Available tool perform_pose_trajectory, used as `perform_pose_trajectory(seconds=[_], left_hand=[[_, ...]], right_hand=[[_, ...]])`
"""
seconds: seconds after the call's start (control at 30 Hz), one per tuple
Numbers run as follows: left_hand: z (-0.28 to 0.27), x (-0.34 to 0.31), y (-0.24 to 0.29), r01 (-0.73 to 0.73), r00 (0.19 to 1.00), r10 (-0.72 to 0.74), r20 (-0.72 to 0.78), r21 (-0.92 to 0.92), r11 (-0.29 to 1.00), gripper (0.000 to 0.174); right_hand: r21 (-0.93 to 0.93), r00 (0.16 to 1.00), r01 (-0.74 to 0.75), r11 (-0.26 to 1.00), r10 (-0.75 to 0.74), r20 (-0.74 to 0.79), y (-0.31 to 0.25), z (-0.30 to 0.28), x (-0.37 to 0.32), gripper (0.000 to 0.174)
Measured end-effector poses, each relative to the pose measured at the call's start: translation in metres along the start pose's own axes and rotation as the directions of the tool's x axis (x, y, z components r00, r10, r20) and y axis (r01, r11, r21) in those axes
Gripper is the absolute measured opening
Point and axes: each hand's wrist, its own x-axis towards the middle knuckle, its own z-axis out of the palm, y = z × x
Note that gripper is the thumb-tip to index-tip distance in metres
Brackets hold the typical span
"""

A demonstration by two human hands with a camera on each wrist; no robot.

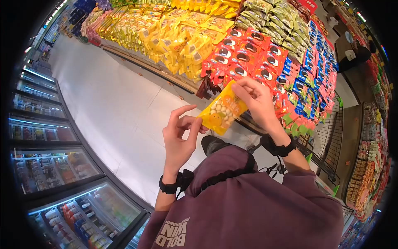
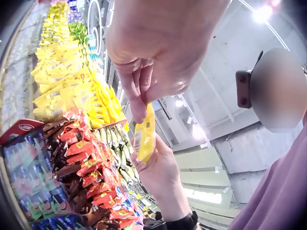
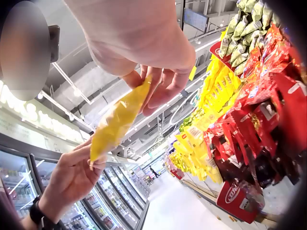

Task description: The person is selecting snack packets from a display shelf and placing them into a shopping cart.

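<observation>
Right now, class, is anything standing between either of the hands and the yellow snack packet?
Nothing visible is in the way. The left hand pinches the yellow snack packet near one corner and the right hand pinches its other end, so both touch it directly. The red snack bags lie beyond, not between.

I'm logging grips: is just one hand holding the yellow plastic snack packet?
No, the left hand pinches one end of the yellow packet while the right hand holds the other.

Left grip (image 1: pixel 179 132) pinching, right grip (image 1: pixel 258 98) pinching, both arms (image 1: pixel 297 161) forward
</observation>
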Motion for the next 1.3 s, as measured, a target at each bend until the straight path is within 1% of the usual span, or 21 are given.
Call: perform_pose_trajectory(seconds=[0.1, 0.17, 0.2, 0.23, 0.3, 0.37, 0.4, 0.5, 0.53, 0.63, 0.67, 0.77, 0.8, 0.9, 0.93, 1.03, 1.07, 1.17, 1.2, 1.23, 1.3], left_hand=[[-0.018, 0.044, -0.004, -0.072, 0.997, 0.072, -0.010, 0.019, 0.997, 0.026], [-0.029, 0.066, -0.015, -0.080, 0.997, 0.080, -0.001, 0.032, 0.996, 0.025], [-0.032, 0.076, -0.015, -0.010, 1.000, 0.010, -0.010, -0.010, 1.000, 0.024], [-0.039, 0.086, -0.021, -0.005, 1.000, 0.005, 0.027, 0.011, 1.000, 0.025], [-0.052, 0.107, -0.036, -0.007, 0.995, 0.002, 0.103, 0.052, 0.999, 0.028], [-0.058, 0.132, -0.037, -0.090, 0.989, 0.079, 0.121, 0.090, 0.992, 0.030], [-0.061, 0.145, -0.036, -0.132, 0.984, 0.117, 0.136, 0.110, 0.985, 0.032], [-0.067, 0.176, -0.020, -0.131, 0.954, 0.076, 0.289, 0.175, 0.976, 0.037], [-0.069, 0.184, -0.016, -0.068, 0.933, 0.010, 0.359, 0.150, 0.986, 0.037], [-0.086, 0.204, -0.023, 0.192, 0.881, -0.221, 0.419, 0.109, 0.975, 0.037], [-0.093, 0.213, -0.026, 0.162, 0.892, -0.176, 0.416, 0.068, 0.984, 0.034], [-0.126, 0.241, -0.030, 0.250, 0.899, -0.211, 0.385, -0.054, 0.967, 0.031], [-0.140, 0.252, -0.030, 0.260, 0.903, -0.214, 0.372, -0.077, 0.962, 0.031], [-0.174, 0.287, -0.029, 0.274, 0.918, -0.211, 0.336, -0.153, 0.949, 0.031], [-0.186, 0.297, -0.028, 0.283, 0.915, -0.216, 0.341, -0.159, 0.946, 0.032], [-0.219, 0.323, -0.036, 0.267, 0.899, -0.200, 0.390, -0.126, 0.955, 0.032], [-0.228, 0.330, -0.039, 0.256, 0.898, -0.189, 0.397, -0.121, 0.959, 0.032], [-0.253, 0.345, -0.047, 0.269, 0.884, -0.190, 0.428, -0.132, 0.954, 0.029], [-0.258, 0.349, -0.047, 0.298, 0.872, -0.210, 0.443, -0.138, 0.944, 0.028], [-0.261, 0.352, -0.046, 0.330, 0.857, -0.231, 0.461, -0.145, 0.933, 0.028], [-0.267, 0.360, -0.047, 0.329, 0.844, -0.222, 0.488, -0.144, 0.933, 0.027]], right_hand=[[0.080, 0.995, 0.086, 0.993, -0.081, -0.064, -0.007, 0.013, 0.034, 0.022], [0.115, 1.000, 0.021, 0.993, -0.018, -0.022, -0.019, 0.019, 0.053, 0.020], [0.109, 1.000, 0.003, 0.994, -0.003, -0.008, -0.023, 0.022, 0.063, 0.019], [0.099, 1.000, 0.002, 0.995, -0.003, 0.003, -0.025, 0.023, 0.075, 0.019], [-0.067, 0.992, 0.124, 0.990, -0.124, 0.008, -0.020, 0.027, 0.091, 0.015], [-0.177, 0.973, 0.231, 0.957, -0.232, 0.011, -0.021, 0.033, 0.106, 0.014], [-0.177, 0.986, 0.169, 0.969, -0.167, 0.027, -0.024, 0.037, 0.114, 0.015], [-0.167, 0.999, 0.028, 0.986, -0.021, 0.047, -0.045, 0.050, 0.132, 0.016], [-0.148, 0.997, 0.082, 0.986, -0.082, 0.002, -0.041, 0.057, 0.139, 0.016], [-0.108, 0.989, 0.068, 0.992, -0.081, -0.123, -0.056, 0.078, 0.162, 0.016], [-0.098, 0.991, 0.055, 0.994, -0.066, -0.114, -0.053, 0.083, 0.172, 0.016], [0.267, 0.985, 0.017, 0.963, 0.030, -0.173, -0.049, 0.111, 0.201, 0.021], [0.219, 0.980, 0.024, 0.975, 0.020, -0.196, -0.050, 0.120, 0.211, 0.024], [0.348, 0.982, -0.103, 0.932, 0.150, -0.111, -0.063, 0.149, 0.236, 0.024], [0.303, 0.982, -0.090, 0.949, 0.135, -0.131, -0.055, 0.164, 0.243, 0.027], [0.311, 0.974, -0.111, 0.944, 0.165, -0.154, -0.061, 0.207, 0.270, 0.028], [0.318, 0.976, -0.085, 0.944, 0.143, -0.164, -0.051, 0.216, 0.280, 0.027], [0.336, 0.972, -0.119, 0.934, 0.179, -0.152, -0.056, 0.228, 0.302, 0.026], [0.279, 0.976, -0.124, 0.952, 0.168, -0.140, -0.051, 0.228, 0.305, 0.026], [0.320, 0.974, -0.115, 0.940, 0.171, -0.151, -0.048, 0.232, 0.307, 0.026], [0.388, 0.971, -0.081, 0.918, 0.160, -0.176, -0.047, 0.234, 0.313, 0.027]])
